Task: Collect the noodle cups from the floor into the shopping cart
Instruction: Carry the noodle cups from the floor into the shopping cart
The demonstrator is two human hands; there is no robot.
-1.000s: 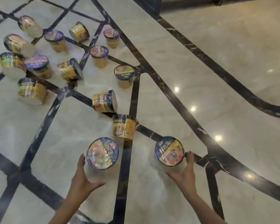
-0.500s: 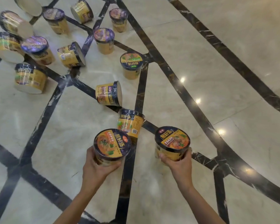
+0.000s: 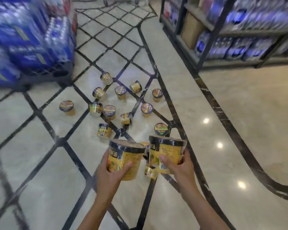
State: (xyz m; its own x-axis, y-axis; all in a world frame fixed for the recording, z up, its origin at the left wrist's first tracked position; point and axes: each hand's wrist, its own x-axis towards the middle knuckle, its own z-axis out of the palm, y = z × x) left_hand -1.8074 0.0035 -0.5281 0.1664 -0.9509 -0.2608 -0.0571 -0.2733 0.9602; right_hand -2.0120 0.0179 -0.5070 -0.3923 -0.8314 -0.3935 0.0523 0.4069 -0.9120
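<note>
My left hand (image 3: 112,171) grips a yellow noodle cup with a dark rim (image 3: 128,153), held well above the floor. My right hand (image 3: 178,165) grips a second yellow noodle cup (image 3: 166,150) beside it, almost touching the first. Several more noodle cups lie scattered on the marble floor beyond my hands, some upright like the green-lidded cup (image 3: 161,129), some tipped on their sides like the cup near the tile joint (image 3: 126,118). One upright cup (image 3: 66,107) stands apart at the left. Wheels and legs at the far top (image 3: 120,1) may be the cart; I cannot tell.
Blue shrink-wrapped bottle packs on a dark pallet (image 3: 28,47) stand at the left. A dark metal shelf rack (image 3: 231,30) with blue packs lines the right. The pale marble floor (image 3: 239,113) with dark inlay lines stretches to the right and toward me.
Both hands closed round a cup each and lifted them off the floor. My view has risen and tilted up, bringing the pallet and shelves into sight.
</note>
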